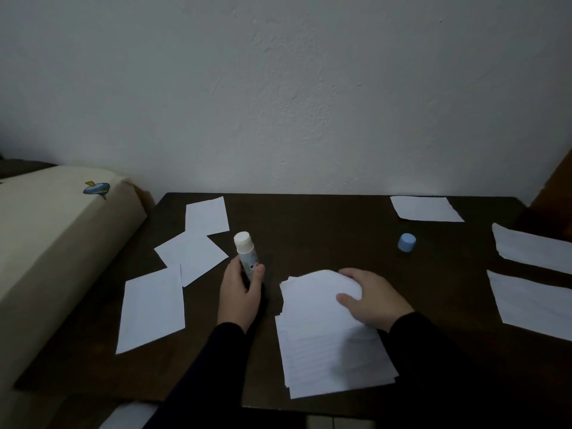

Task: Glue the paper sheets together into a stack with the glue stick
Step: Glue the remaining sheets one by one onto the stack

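My left hand (pixel 240 292) grips a white glue stick (pixel 245 253) upright, its cap off and the glue end up. A stack of white paper sheets (pixel 328 345) lies on the dark table in front of me. My right hand (pixel 368 297) rests on the stack's far right corner, fingers bending the top sheet's upper edge up. The glue stick's blue cap (pixel 406 242) stands alone on the table, further back to the right.
Three loose sheets (pixel 192 253) lie left of my left hand, one sheet (pixel 425 208) at the back right, two more (pixel 532 298) at the right edge. A beige cushion (pixel 52 243) borders the dark table (pixel 309 236) on the left. A white wall stands behind.
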### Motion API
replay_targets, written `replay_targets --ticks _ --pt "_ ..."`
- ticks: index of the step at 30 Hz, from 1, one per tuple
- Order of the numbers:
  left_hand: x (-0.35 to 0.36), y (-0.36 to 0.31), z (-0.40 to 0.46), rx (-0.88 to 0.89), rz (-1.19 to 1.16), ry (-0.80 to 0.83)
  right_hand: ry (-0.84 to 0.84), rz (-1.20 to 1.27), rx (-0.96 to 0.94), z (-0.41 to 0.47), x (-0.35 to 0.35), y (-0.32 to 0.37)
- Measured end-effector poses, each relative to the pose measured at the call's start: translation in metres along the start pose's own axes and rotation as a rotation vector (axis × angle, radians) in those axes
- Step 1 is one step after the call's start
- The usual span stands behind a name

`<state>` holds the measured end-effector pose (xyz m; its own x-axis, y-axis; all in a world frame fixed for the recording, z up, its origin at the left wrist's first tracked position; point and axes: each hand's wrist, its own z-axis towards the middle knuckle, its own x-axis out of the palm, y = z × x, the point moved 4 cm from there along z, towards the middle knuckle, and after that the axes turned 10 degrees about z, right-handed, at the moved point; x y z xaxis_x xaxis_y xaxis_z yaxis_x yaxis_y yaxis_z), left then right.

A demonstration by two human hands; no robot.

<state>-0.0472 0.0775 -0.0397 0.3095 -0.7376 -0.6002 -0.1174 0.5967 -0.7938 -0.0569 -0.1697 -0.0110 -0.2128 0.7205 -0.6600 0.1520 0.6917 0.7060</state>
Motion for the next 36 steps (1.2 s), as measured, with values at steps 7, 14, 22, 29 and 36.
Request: replay_targets --ticks 7,14,22,29,36 --pt "-0.001 -0.007 -0.002 0.01 0.029 0.02 0.025 -0.329 -0.195 -0.013 0.02 0.007" --pt "-0.002 -0.005 -0.002 -0.01 0.011 0.016 0.091 -0.424 -0.093 -0.009 0.021 0.026" --pt "-0.017 -0.001 0.0 -0.128 -0.224 0.0 0.069 -0.458 -0.047 0.004 0.036 0.067" --pt "-0.055 0.022 0.015 -0.222 -0.307 -0.124 0.006 -0.284 -0.253 0.03 0.079 0.132" --pt "-0.1 0.06 0.033 -0.344 -0.328 -0.253 0.0 -0.164 -0.257 0.068 0.138 0.175"
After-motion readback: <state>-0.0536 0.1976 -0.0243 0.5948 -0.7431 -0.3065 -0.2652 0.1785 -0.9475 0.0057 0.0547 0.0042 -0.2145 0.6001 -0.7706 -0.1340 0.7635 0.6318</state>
